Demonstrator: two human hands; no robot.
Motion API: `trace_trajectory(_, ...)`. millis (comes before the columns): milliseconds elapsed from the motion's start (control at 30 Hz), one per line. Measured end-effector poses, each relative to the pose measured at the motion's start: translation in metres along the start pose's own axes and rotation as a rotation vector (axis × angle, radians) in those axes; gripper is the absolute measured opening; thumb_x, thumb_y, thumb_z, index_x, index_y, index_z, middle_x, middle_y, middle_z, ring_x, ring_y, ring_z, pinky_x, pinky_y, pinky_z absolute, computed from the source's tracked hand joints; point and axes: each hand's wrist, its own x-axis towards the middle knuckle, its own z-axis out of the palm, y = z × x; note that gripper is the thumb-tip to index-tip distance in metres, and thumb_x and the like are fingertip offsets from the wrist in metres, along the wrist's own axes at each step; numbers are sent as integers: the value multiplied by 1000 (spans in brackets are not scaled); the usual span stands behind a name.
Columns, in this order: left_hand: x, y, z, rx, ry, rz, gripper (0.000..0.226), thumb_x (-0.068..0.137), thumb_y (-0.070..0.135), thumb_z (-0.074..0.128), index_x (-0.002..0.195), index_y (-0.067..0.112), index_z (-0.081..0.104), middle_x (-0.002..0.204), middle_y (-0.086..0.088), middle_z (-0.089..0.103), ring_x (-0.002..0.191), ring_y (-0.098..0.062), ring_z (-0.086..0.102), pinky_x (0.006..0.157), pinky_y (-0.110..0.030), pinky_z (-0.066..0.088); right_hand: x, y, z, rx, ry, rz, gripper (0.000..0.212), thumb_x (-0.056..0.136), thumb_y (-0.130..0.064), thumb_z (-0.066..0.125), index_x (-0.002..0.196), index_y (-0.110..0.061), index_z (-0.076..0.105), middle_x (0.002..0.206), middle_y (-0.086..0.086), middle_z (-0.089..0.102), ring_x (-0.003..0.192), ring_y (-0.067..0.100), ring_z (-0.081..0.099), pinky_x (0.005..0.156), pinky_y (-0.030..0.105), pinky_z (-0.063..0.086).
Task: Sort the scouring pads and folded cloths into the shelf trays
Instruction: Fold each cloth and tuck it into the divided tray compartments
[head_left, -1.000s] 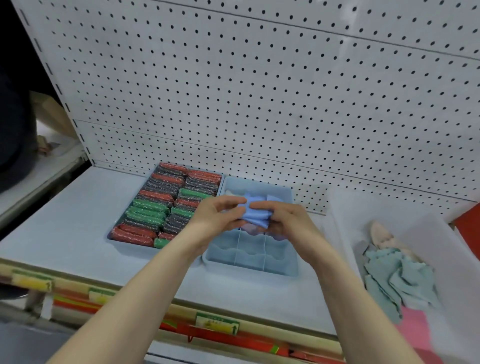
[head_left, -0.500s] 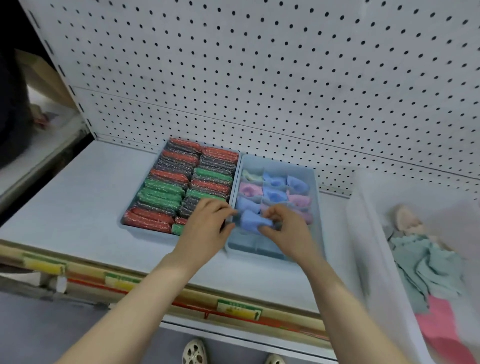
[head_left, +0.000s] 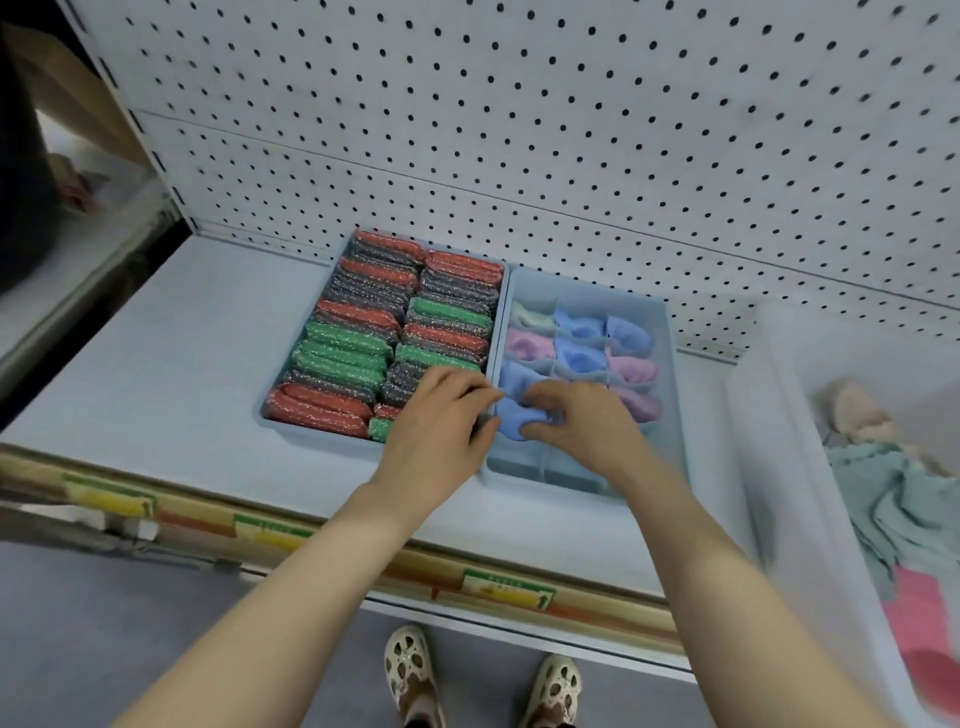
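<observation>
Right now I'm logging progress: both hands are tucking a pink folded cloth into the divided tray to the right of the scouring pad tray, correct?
Not quite: the head view shows the cloth is blue, not pink. Both hands, left and right, are tucking it into the divided tray, right of the scouring pad tray.

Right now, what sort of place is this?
Probably a shop aisle: a white pegboard backs the shelf, price labels line its front edge, and trays hold scouring pads and folded cloths.

hands (head_left: 511, 423) apparently pressing blue cloth (head_left: 511, 418), divided tray (head_left: 670, 395)
</observation>
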Motion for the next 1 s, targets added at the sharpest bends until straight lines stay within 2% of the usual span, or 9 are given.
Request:
trace_trajectory(100, -1, 0, 0, -9, 1, -10, 26, 86, 19, 68, 111, 12, 70, 108, 2, 64, 110, -24, 51, 89, -31, 47, 2, -9, 3, -215, 70, 20, 22, 85, -36, 66, 105, -29, 72, 96, 4, 70, 93, 27, 63, 74, 36, 52)
trace_trajectory(333, 1, 5, -4, 17, -5, -22, 25, 87, 18, 68, 111, 11, 71, 106, 1, 64, 108, -23, 51, 92, -31, 45, -12, -8, 2, -22, 83, 60, 21, 89, -27, 65, 108, -27, 73, 96, 2, 74, 92, 24, 66, 76, 36, 53)
trace_trajectory(467, 12, 18, -5, 54, -29, -58, 17, 89, 13, 63, 104, 12, 73, 101, -1, 66, 105, -26, 51, 90, -36, 45, -44, 18, -36, 134, 329, 88, 15, 89, -32, 67, 102, -32, 75, 89, -7, 74, 87, 11, 62, 65, 16, 41)
trace_trajectory(567, 29, 43, 1, 72, -52, -43, 18, 90, 14, 63, 103, 13, 75, 102, -4, 70, 103, -30, 55, 90, -39, 44, -83, 62, -83, 176, 556, 130, 13, 89, -24, 67, 98, -30, 76, 86, -11, 74, 66, 8, 58, 68, 21, 44)
trace_trajectory(667, 52, 91, 16, 18, -82, 16, 19, 89, 16, 59, 99, 12, 75, 99, -8, 71, 98, -32, 61, 87, -41, 44, -124, 126, -129, 136, 674, 336, 16, 88, -18, 64, 96, -28, 75, 85, -7, 75, 68, 11, 62, 69, 24, 44)
trace_trajectory(767, 73, 151, 37, -92, -95, 41, 18, 88, 14, 62, 101, 14, 74, 102, -8, 70, 97, -31, 62, 83, -40, 47, -155, 192, -148, -11, 396, 620, 20, 87, -25, 65, 106, -25, 71, 107, 0, 73, 90, 20, 66, 80, 27, 44)
trace_trajectory(867, 89, 202, 59, -165, -150, 80, 24, 90, 19, 62, 113, 18, 69, 113, -4, 66, 105, -26, 59, 91, -32, 42, -166, 228, -121, -179, -32, 663, 33, 87, -35, 65, 113, -15, 69, 120, 5, 66, 114, 27, 60, 92, 32, 45)
trace_trajectory(900, 94, 217, 66, -181, -162, 103, 26, 90, 20, 62, 116, 18, 68, 116, -4, 65, 107, -24, 59, 90, -28, 38, -166, 235, -112, -222, -68, 647, 31, 89, -33, 63, 112, -14, 70, 119, 7, 67, 115, 27, 60, 93, 32, 45)
trace_trajectory(1000, 106, 250, 78, -191, -213, 142, 32, 91, 21, 61, 124, 20, 63, 123, -2, 61, 113, -22, 55, 93, -27, 34, -161, 251, -110, -208, 40, 655, 27, 96, -21, 53, 113, -10, 70, 119, 11, 68, 112, 27, 62, 93, 31, 47)
